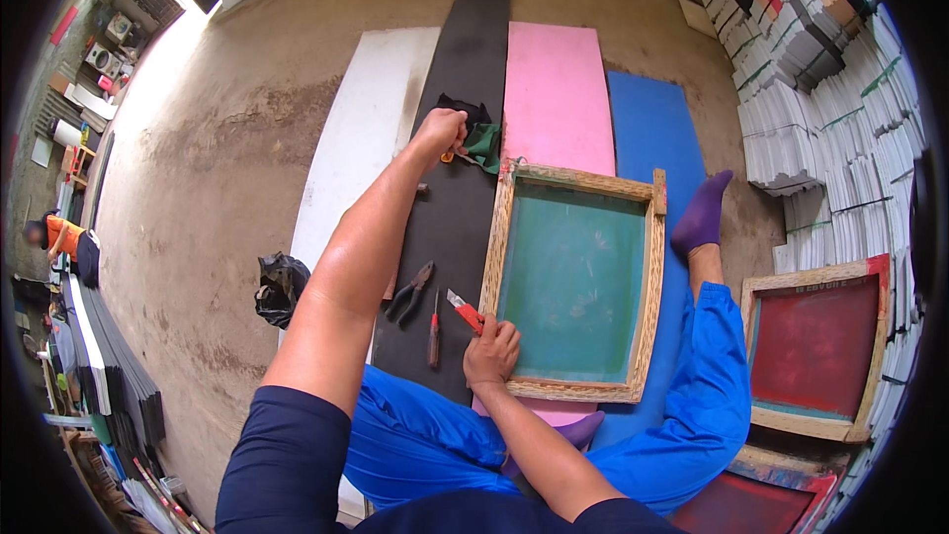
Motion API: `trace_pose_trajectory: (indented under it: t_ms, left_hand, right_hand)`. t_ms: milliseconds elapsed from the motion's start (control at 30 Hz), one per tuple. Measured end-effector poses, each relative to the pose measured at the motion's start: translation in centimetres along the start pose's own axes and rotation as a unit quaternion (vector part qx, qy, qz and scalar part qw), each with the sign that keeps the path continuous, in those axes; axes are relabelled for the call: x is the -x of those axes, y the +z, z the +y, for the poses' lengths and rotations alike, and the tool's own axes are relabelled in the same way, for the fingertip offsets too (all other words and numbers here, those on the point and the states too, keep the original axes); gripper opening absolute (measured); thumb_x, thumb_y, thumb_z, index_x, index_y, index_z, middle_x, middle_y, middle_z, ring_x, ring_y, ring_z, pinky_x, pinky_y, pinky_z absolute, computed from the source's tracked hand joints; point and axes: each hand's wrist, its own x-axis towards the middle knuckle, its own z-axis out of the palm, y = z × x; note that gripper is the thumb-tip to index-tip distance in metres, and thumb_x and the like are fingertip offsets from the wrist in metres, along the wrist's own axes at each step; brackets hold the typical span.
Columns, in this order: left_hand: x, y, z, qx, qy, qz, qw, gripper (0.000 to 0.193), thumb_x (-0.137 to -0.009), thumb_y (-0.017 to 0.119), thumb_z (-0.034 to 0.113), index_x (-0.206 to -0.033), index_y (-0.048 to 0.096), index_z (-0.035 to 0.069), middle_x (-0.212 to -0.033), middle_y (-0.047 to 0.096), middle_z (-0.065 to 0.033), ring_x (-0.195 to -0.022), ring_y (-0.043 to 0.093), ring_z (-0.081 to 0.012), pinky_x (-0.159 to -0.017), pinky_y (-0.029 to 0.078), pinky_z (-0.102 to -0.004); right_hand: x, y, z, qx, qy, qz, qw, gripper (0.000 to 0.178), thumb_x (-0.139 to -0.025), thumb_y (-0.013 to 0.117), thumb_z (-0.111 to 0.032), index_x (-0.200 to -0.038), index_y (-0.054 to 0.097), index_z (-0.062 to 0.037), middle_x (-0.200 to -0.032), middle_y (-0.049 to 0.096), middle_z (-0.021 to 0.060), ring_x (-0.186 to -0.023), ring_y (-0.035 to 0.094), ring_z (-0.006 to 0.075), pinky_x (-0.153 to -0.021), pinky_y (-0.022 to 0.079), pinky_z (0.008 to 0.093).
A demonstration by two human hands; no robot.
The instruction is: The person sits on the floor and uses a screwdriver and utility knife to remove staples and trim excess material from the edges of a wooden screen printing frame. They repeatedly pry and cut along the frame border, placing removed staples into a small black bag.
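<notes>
My right hand (pixel 492 351) is closed around a red utility knife (pixel 467 313), its blade pointing up and left. That hand rests by the left rail of a wooden screen-printing frame (pixel 651 316) with green mesh. Farther off, my left hand (pixel 440 135) is stretched out with curled fingers over a black and green cloth (pixel 482 146). What its fingers hold, if anything, is hidden. A small yellow-orange thing (pixel 448 156) shows just below them. Between my arms, pliers (pixel 410 294) and a red-handled screwdriver (pixel 434 336) lie on the black foam sheet (pixel 450 213).
White (pixel 371 109), pink (pixel 561 89) and blue (pixel 657 119) sheets flank the black one. A black plastic bag (pixel 282 289) sits at left. Red-mesh frames (pixel 816 346) and tied stacks of white sheets (pixel 791 138) stand at right. A person in orange (pixel 64 237) is at far left.
</notes>
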Motion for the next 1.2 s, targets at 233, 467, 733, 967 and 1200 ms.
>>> trace_pose_trajectory:
  t_ms: [233,467,733,967,1200]
  left_hand:
    - [4.1,5.0,-5.0,-0.498,0.189,0.018,0.846,0.044,-0.103,0.053,0.034,-0.09,0.074,-0.003,-0.095,0.071,-0.0276,-0.093,0.069,-0.0448,-0.083,0.055,-0.0534]
    - [5.5,6.1,-5.5,-0.51,0.138,0.009,0.849,0.039,-0.097,0.06,0.037,-0.086,0.074,0.002,-0.091,0.072,-0.024,-0.094,0.069,-0.0422,-0.082,0.054,-0.0513]
    - [2.8,1.3,0.8,-0.1,0.129,0.114,0.98,0.033,-0.095,0.067,0.03,-0.084,0.075,0.0,-0.063,0.065,-0.0068,-0.059,0.061,-0.0145,-0.057,0.047,-0.0348]
    - [13.7,-5.4,-3.6,-0.068,0.088,0.103,0.988,0.028,-0.094,0.074,0.024,-0.099,0.076,-0.004,-0.076,0.074,-0.0104,-0.068,0.068,-0.0139,-0.063,0.053,-0.0282]
    - [28.0,-18.6,-5.6,0.029,0.135,0.262,0.955,0.025,-0.095,0.072,0.015,-0.108,0.073,-0.006,-0.086,0.072,-0.0095,-0.075,0.072,-0.0158,-0.07,0.06,-0.0286]
  right_hand:
    - [-0.3,0.5,0.0,0.025,0.013,0.021,0.999,0.037,-0.081,0.07,-0.016,-0.115,0.055,-0.0164,-0.105,0.051,0.0099,-0.099,0.055,0.0324,-0.08,0.048,0.0458]
    - [-0.1,1.0,0.4,0.02,0.014,0.016,1.0,0.038,-0.083,0.069,-0.017,-0.117,0.053,-0.0162,-0.106,0.051,0.0106,-0.1,0.057,0.0331,-0.079,0.048,0.0465]
    - [-0.1,1.2,0.5,0.023,0.007,0.024,0.999,0.038,-0.084,0.068,-0.018,-0.118,0.053,-0.0147,-0.107,0.052,0.0117,-0.1,0.058,0.0333,-0.077,0.049,0.0471]
    - [0.2,1.6,0.3,0.02,0.005,0.013,1.0,0.039,-0.085,0.067,-0.017,-0.121,0.051,-0.0142,-0.11,0.051,0.0125,-0.101,0.058,0.0351,-0.08,0.05,0.0483]
    - [-0.3,0.6,-0.1,-0.02,0.017,0.014,1.0,0.032,-0.091,0.065,-0.014,-0.12,0.052,-0.0142,-0.11,0.053,0.0141,-0.104,0.059,0.0379,-0.085,0.05,0.0513]
